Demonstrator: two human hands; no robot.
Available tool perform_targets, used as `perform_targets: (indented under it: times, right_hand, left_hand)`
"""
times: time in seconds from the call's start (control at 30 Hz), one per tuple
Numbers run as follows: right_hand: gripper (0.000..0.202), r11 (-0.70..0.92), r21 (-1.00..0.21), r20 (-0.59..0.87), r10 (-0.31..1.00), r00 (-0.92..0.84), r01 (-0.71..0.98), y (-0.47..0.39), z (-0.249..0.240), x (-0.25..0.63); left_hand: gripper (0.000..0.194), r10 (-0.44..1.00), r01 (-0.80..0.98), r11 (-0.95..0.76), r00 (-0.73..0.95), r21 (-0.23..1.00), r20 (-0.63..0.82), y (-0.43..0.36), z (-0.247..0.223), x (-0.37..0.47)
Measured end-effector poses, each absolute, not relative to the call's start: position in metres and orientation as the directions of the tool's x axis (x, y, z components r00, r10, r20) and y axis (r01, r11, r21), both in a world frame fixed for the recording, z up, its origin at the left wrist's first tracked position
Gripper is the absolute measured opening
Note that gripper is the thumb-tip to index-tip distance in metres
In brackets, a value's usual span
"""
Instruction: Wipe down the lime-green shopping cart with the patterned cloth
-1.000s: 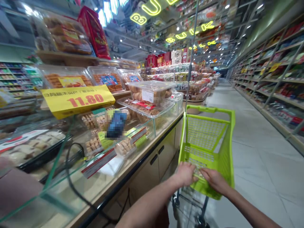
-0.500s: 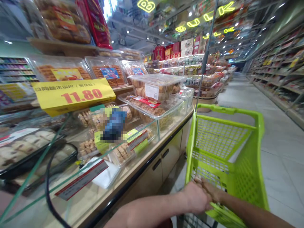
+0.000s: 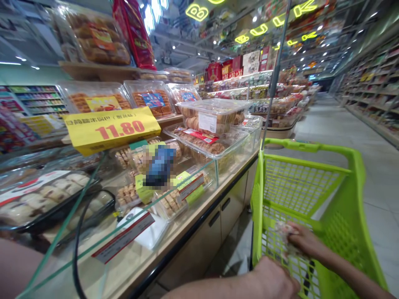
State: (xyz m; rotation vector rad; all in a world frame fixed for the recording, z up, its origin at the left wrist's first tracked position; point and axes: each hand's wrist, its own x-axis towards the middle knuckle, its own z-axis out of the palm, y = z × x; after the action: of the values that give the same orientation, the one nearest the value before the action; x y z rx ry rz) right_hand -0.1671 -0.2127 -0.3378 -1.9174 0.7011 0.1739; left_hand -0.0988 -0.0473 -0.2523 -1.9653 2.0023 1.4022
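Observation:
My right hand (image 3: 304, 241) reaches over the green shopping cart (image 3: 355, 182) from the lower right. Its fingers are closed on a crumpled, see-through packet (image 3: 286, 236) with pale and reddish bits, blurred by motion. Nearer to me, my left hand (image 3: 276, 276) is at the near side of the cart, its fingers curled under. What it grips, if anything, is hidden. Through the open grid of the cart's floor, the ground shows. Left of the cart, a glass-edged counter (image 3: 173, 232) holds clear boxes of biscuits (image 3: 215, 118) and rolls.
A yellow price sign reading 11.80 (image 3: 115, 128) stands over the counter. A white tray-like item (image 3: 149, 232) lies behind the glass rim. A black cable (image 3: 76, 249) loops there. The tiled aisle (image 3: 330, 118) runs between displays and shelves (image 3: 370, 87) on the right.
My hands were together at the near edge of the cart. Now my right hand is farther into the cart with the packet, apart from the left. The view has shifted slightly left.

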Motion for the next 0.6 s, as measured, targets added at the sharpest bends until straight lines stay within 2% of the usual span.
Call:
perform_targets:
  times: [0.07,0.13,0.23,0.3,0.37,0.47,0.53,0.6]
  right_hand:
    - [0.028,-0.099,-0.831,-0.473,-0.395,0.788,-0.548,-0.227,-0.323,-0.194]
    - [0.03,-0.009,-0.839,-0.469,-0.495,0.731,-0.544,-0.231,-0.309,-0.231]
    - [0.024,-0.051,-0.821,-0.407,-0.646,0.646,-0.569,-0.211,-0.289,-0.271]
    - [0.024,-0.176,-0.807,-0.31,-0.687,0.658,-0.564,-0.185,-0.276,-0.27]
    - [0.024,-0.389,-0.77,-0.168,-0.641,0.749,-0.505,-0.155,-0.264,-0.252]
    - [0.022,-0.643,-0.672,-0.021,-0.479,0.878,-0.367,-0.13,-0.252,-0.224]
    - [0.024,-0.748,-0.592,-0.026,-0.355,0.934,-0.301,-0.136,-0.246,-0.223]
    - [0.026,-0.806,-0.518,-0.117,-0.263,0.958,-0.285,-0.156,-0.237,-0.237]
  left_hand:
    - [0.025,-0.807,-0.805,-0.168,-0.22,0.57,-0.548,-0.046,-0.253,-0.097]
    - [0.029,-0.835,-0.814,-0.143,-0.207,0.564,-0.51,-0.045,-0.257,-0.094]
    - [0.031,-0.875,-0.827,-0.111,-0.182,0.552,-0.449,-0.046,-0.265,-0.089]
    - [0.032,-0.882,-0.84,-0.101,-0.173,0.534,-0.439,-0.05,-0.27,-0.087]
    - [0.028,-0.883,-0.854,-0.108,-0.153,0.509,-0.444,-0.053,-0.272,-0.085]
    - [0.018,-0.908,-0.856,-0.198,-0.024,0.478,-0.419,-0.049,-0.269,-0.078]
    - [0.028,-0.933,-0.836,-0.27,0.104,0.478,-0.344,-0.039,-0.268,-0.068]
    - [0.03,-0.947,-0.822,-0.274,0.14,0.5,-0.288,-0.027,-0.27,-0.057]
